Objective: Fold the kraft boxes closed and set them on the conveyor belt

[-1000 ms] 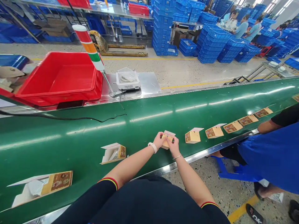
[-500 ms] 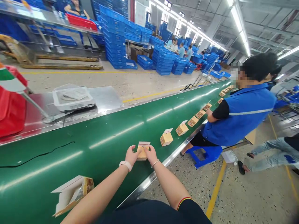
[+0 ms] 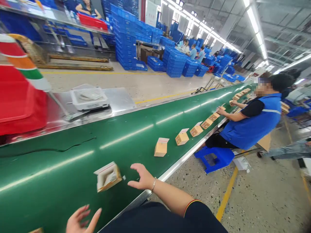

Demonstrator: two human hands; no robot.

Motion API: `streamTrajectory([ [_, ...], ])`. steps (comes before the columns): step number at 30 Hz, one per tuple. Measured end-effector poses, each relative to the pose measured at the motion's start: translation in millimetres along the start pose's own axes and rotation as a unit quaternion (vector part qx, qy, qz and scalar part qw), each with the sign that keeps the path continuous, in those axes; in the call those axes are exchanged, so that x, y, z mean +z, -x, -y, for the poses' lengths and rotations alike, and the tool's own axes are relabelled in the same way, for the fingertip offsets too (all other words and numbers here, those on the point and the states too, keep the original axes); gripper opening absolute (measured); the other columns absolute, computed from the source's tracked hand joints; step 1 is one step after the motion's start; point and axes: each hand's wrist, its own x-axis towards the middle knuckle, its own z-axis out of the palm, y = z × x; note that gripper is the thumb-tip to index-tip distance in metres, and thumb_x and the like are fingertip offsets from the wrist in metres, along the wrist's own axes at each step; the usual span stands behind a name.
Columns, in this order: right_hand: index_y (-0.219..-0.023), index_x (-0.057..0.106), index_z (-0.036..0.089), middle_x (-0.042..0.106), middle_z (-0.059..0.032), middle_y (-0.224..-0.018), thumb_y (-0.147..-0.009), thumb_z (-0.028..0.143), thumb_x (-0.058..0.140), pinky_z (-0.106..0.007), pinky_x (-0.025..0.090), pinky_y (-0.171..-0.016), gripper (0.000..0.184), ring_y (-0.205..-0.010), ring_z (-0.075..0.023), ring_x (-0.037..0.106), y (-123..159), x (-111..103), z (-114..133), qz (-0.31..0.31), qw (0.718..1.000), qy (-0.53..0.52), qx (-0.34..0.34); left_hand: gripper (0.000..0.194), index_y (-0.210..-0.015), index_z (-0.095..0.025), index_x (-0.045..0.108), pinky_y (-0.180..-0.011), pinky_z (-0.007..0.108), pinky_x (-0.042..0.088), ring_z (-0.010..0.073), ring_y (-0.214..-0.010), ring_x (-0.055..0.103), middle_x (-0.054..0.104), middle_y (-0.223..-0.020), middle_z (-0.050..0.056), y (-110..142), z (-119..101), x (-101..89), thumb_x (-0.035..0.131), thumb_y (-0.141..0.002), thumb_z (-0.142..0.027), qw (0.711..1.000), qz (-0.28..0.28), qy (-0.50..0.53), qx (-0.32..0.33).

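Two open hands flank an open box

The open box (image 3: 108, 178) lies on the green belt (image 3: 73, 174), its flap raised and something whitish inside. The left hand (image 3: 84, 220) is nearer the wearer than the box, to its left, apart from it, thumb and fingers spread. The right hand (image 3: 143, 178) is just right of the box, not touching it, its fingers also apart. Beyond the right hand, right of the box, a second box (image 3: 160, 149) has its flap up; more boxes (image 3: 182, 138) line the belt farther right, toward a seated person (image 3: 255, 119). Past the box, leftward, are a white device (image 3: 89, 98) and a red bin (image 3: 21, 106).
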Motion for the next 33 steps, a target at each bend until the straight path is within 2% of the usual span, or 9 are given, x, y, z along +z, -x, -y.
streamTrajectory([
  [3, -0.139, 0.041, 0.016, 0.042, -0.0189, -0.146, -0.060, 0.045, 0.081, -0.050, 0.031, -0.114, 0.093, -0.136, -0.0300, 0.039, -11, 10, -2, 0.007, 1.000, -0.020, 0.018, 0.082, -0.116, -0.020, 0.049, -0.084, 0.049, 0.052, 0.0374, -0.113, 0.054, 0.051, -0.125, 0.017, -13, -28, 13.8, 0.068, -0.051, -0.066, 0.995, 0.004, -0.015, 0.100],
  [6, -0.138, 0.044, 0.017, 0.048, -0.0175, -0.141, -0.065, 0.043, 0.077, -0.051, 0.035, -0.111, 0.084, -0.132, -0.0289, 0.045, -19, 12, -10, 0.000, 0.999, -0.032, 0.033, 0.088, -0.131, -0.017, 0.041, -0.104, 0.055, 0.040, 0.0376, -0.130, 0.042, 0.041, -0.140, 0.020, -38, -48, 39.0, 0.073, -0.058, -0.053, 0.978, 0.073, -0.023, 0.192],
  [10, -0.134, 0.050, 0.021, 0.053, -0.0141, -0.137, -0.073, 0.037, 0.069, -0.048, 0.042, -0.105, 0.065, -0.128, -0.0267, 0.050, -18, 8, -16, -0.040, 0.999, -0.011, 0.026, 0.085, -0.136, -0.018, 0.039, -0.109, 0.054, 0.034, 0.0343, -0.131, 0.042, 0.046, -0.140, 0.019, -66, -47, 65.1, 0.076, -0.062, -0.040, 0.953, 0.113, -0.045, 0.278],
  [13, -0.131, 0.053, 0.023, 0.054, -0.0117, -0.138, -0.075, 0.034, 0.068, -0.049, 0.039, -0.108, 0.060, -0.130, -0.0259, 0.048, -20, 3, -12, -0.059, 0.997, 0.039, -0.024, 0.056, -0.123, -0.019, 0.053, -0.105, 0.049, 0.039, 0.0308, -0.123, 0.050, 0.055, -0.129, 0.016, -75, -40, 74.6, 0.069, -0.072, -0.036, 0.932, 0.106, -0.051, 0.343],
  [17, -0.128, 0.058, 0.029, 0.053, -0.0076, -0.141, -0.066, 0.036, 0.078, -0.055, 0.034, -0.108, 0.065, -0.136, -0.0316, 0.038, -38, -2, -3, 0.006, 0.992, 0.121, -0.029, 0.038, -0.116, -0.024, 0.064, -0.103, 0.051, 0.038, 0.0337, -0.124, 0.047, 0.057, -0.131, 0.015, -80, -38, 74.2, 0.062, -0.080, -0.036, 0.901, 0.113, -0.137, 0.395],
  [20, -0.111, 0.068, 0.034, 0.059, -0.0028, -0.134, -0.064, 0.037, 0.081, -0.057, 0.032, -0.105, 0.049, -0.134, -0.0341, 0.038, -53, -5, 2, 0.054, 0.987, 0.149, -0.003, 0.033, -0.114, -0.029, 0.068, -0.100, 0.056, 0.037, 0.0377, -0.128, 0.040, 0.053, -0.136, 0.013, -79, -44, 72.6, 0.060, -0.082, -0.036, 0.891, 0.106, -0.212, 0.388],
  [24, -0.079, 0.073, 0.029, 0.072, -0.0013, -0.102, -0.074, 0.030, 0.071, -0.048, 0.038, -0.102, 0.005, -0.111, -0.0242, 0.056, -59, -6, 4, 0.030, 0.998, 0.051, -0.029, 0.024, -0.082, -0.026, 0.075, -0.102, 0.061, 0.032, 0.0389, -0.127, 0.038, 0.051, -0.130, 0.013, -70, -51, 81.9, 0.054, -0.083, -0.038, 0.901, 0.080, -0.195, 0.378],
  [28, -0.065, 0.062, 0.021, 0.063, -0.0057, -0.101, -0.072, 0.028, 0.071, -0.040, 0.047, -0.095, 0.013, -0.100, -0.0195, 0.058, -53, -3, -1, -0.032, 0.999, 0.015, 0.003, 0.032, -0.064, -0.019, 0.059, -0.102, 0.054, 0.041, 0.0332, -0.117, 0.047, 0.051, -0.113, 0.014, -60, -48, 102.5, 0.057, -0.075, -0.049, 0.948, 0.054, -0.048, 0.308],
  [33, -0.103, 0.056, 0.018, 0.048, -0.0078, -0.113, -0.052, 0.023, 0.084, -0.036, 0.054, -0.084, 0.058, -0.098, -0.0193, 0.057, -54, 6, -15, -0.089, 0.966, -0.099, 0.220, 0.056, -0.084, -0.021, 0.050, -0.087, 0.053, 0.052, 0.0306, -0.098, 0.058, 0.054, -0.095, 0.006, -55, -55, 119.7, 0.075, -0.047, -0.055, 0.992, 0.070, 0.092, 0.050],
])
